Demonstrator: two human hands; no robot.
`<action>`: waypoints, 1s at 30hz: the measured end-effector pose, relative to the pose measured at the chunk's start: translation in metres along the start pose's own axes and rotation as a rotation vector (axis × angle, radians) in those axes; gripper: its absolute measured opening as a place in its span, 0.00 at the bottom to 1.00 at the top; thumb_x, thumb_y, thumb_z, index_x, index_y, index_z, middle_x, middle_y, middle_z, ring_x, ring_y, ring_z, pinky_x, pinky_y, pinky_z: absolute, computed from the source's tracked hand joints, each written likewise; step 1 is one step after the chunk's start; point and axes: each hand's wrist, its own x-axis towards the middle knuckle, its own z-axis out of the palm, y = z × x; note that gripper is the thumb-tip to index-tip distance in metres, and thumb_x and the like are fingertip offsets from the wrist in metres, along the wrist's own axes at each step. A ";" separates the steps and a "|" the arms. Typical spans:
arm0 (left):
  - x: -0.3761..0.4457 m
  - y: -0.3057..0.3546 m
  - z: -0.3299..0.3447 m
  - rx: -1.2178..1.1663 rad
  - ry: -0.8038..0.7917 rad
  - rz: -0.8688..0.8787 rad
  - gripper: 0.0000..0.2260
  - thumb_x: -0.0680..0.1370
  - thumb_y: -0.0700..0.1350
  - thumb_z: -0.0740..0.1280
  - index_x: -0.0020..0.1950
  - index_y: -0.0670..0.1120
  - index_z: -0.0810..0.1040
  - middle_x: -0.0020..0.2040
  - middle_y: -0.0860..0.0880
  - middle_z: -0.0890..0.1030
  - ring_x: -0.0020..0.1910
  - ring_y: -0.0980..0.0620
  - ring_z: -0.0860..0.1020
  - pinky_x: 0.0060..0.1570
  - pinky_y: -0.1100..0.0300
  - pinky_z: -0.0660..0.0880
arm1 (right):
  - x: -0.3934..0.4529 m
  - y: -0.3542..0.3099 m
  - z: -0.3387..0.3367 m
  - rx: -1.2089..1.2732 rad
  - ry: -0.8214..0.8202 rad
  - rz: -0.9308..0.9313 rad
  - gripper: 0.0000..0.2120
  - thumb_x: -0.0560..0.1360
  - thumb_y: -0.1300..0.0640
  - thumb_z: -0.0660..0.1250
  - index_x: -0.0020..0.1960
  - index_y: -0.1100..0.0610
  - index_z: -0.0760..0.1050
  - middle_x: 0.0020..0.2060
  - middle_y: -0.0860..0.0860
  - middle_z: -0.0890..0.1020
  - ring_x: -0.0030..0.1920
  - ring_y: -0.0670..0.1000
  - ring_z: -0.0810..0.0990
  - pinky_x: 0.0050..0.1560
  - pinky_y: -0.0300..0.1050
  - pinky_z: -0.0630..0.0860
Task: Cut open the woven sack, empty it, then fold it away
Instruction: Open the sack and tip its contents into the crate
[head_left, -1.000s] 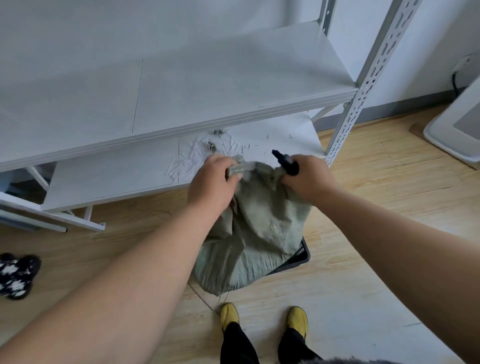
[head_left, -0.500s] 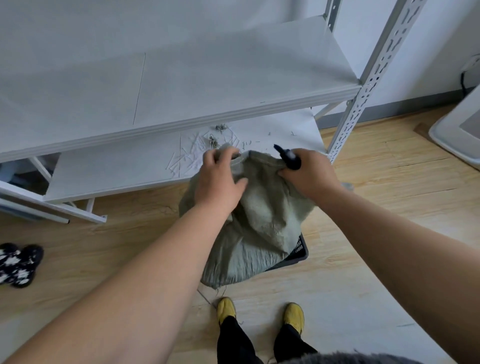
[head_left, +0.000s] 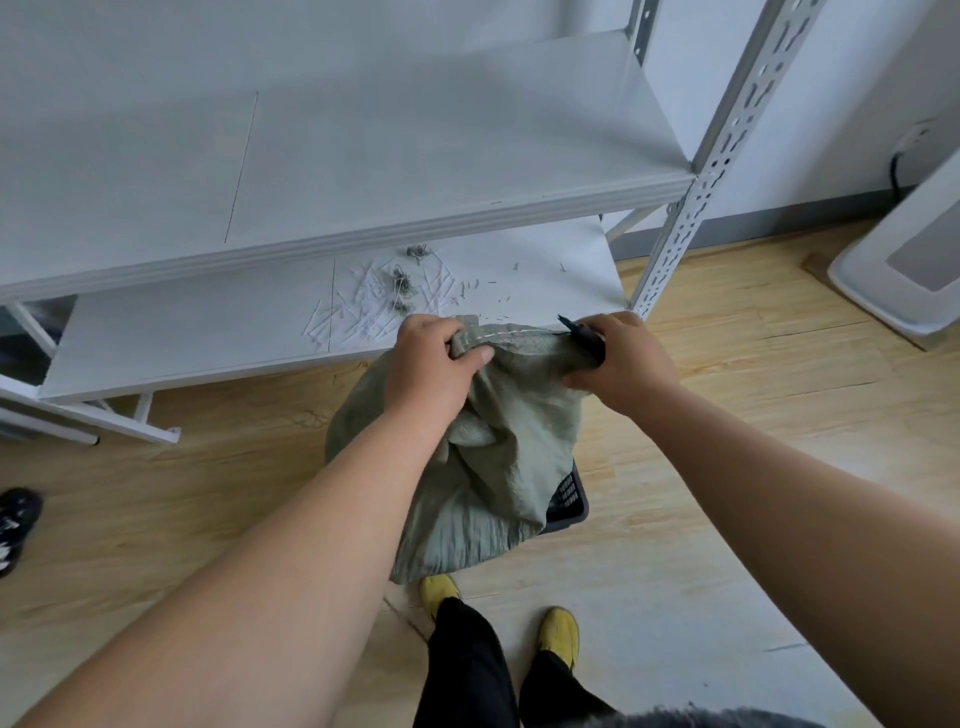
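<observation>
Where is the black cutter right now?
Head view, right of centre: the black cutter is in the right hand, at the sack's stitched top edge.

Crinkled, matt woven sack (head_left: 483, 467) — smooth matt white metal shelf (head_left: 197, 332) — satiny wood-grain floor (head_left: 727, 395)

- Bright, even, soft light with a daylight look; its source lies out of view.
- Shadows are faint: a dim band under the upper shelf (head_left: 363, 156), soft shade beneath the sack (head_left: 483, 467).
- No harsh glare; the floor (head_left: 727, 467) shows a mild sheen.
- Wide-angle bend curves the upright (head_left: 727, 140) and stretches the forearms at the lower corners.
- Slight softness throughout; fine detail smeared.
</observation>
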 end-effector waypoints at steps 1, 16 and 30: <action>0.004 -0.001 -0.002 -0.003 -0.011 0.007 0.19 0.74 0.50 0.72 0.62 0.44 0.77 0.63 0.46 0.72 0.59 0.49 0.73 0.54 0.64 0.62 | 0.002 0.005 0.000 -0.013 -0.020 0.037 0.23 0.68 0.50 0.76 0.60 0.53 0.75 0.55 0.53 0.73 0.53 0.56 0.75 0.46 0.44 0.70; 0.036 -0.001 -0.043 -0.024 0.222 0.001 0.15 0.75 0.49 0.71 0.58 0.44 0.79 0.59 0.45 0.76 0.59 0.48 0.75 0.54 0.65 0.65 | 0.022 -0.040 -0.014 0.326 0.136 -0.070 0.06 0.72 0.50 0.71 0.43 0.50 0.75 0.38 0.52 0.82 0.42 0.57 0.81 0.45 0.55 0.79; 0.029 0.005 -0.037 0.012 0.224 0.052 0.14 0.76 0.49 0.70 0.58 0.43 0.80 0.59 0.47 0.75 0.55 0.52 0.74 0.50 0.68 0.63 | 0.023 -0.049 -0.012 0.394 0.216 -0.071 0.08 0.73 0.51 0.70 0.39 0.52 0.73 0.33 0.52 0.79 0.39 0.57 0.80 0.39 0.50 0.76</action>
